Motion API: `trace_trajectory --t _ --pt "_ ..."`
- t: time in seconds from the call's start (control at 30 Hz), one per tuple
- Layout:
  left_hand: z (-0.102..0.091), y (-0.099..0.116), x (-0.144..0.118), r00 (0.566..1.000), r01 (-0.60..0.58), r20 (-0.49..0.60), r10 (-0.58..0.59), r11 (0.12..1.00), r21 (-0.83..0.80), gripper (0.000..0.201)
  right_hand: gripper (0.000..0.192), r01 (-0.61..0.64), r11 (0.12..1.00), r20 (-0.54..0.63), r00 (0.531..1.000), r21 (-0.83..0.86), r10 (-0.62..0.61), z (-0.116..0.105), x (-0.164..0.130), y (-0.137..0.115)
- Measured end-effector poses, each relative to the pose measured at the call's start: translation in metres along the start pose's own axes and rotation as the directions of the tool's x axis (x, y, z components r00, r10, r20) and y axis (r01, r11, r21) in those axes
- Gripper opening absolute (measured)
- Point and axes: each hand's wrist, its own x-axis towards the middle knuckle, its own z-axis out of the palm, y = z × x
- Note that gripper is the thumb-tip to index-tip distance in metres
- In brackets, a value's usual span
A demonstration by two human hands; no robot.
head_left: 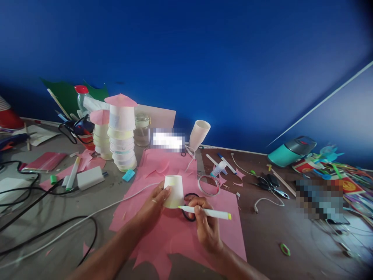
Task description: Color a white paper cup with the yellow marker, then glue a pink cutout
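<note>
A white paper cup (pixel 175 194) with a pale yellow tint near its lower edge is held upside down in my left hand (pixel 155 202), whose thumb presses on its side. My right hand (pixel 206 225) grips a white marker (pixel 214 212) with a yellow end. Its tip touches or nearly touches the cup's lower rim. Beneath both hands lies pink paper (pixel 163 233) with ragged cut edges. Black scissor handles (pixel 189 218) show behind my right fingers, partly hidden. A roll of clear tape (pixel 208 185) rests on the paper to the right.
Stacked paper cups (pixel 122 144) with pink paper cones stand back left. A tilted cup stack (pixel 199 133) leans near the blue wall. Cables (pixel 87 217) cross the left side. Markers (pixel 227 163), keys (pixel 281 192) and a teal bottle (pixel 288 152) lie on the right.
</note>
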Motion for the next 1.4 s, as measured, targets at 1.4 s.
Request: trace_trajectory --t 1.4 --pt "0.007 0.009 -0.002 0.995 -0.03 -0.088 0.04 0.993 0.118 0.033 0.035 -0.091 0.988 -0.008 0.996 0.125 0.093 -0.005 -0.003 0.011"
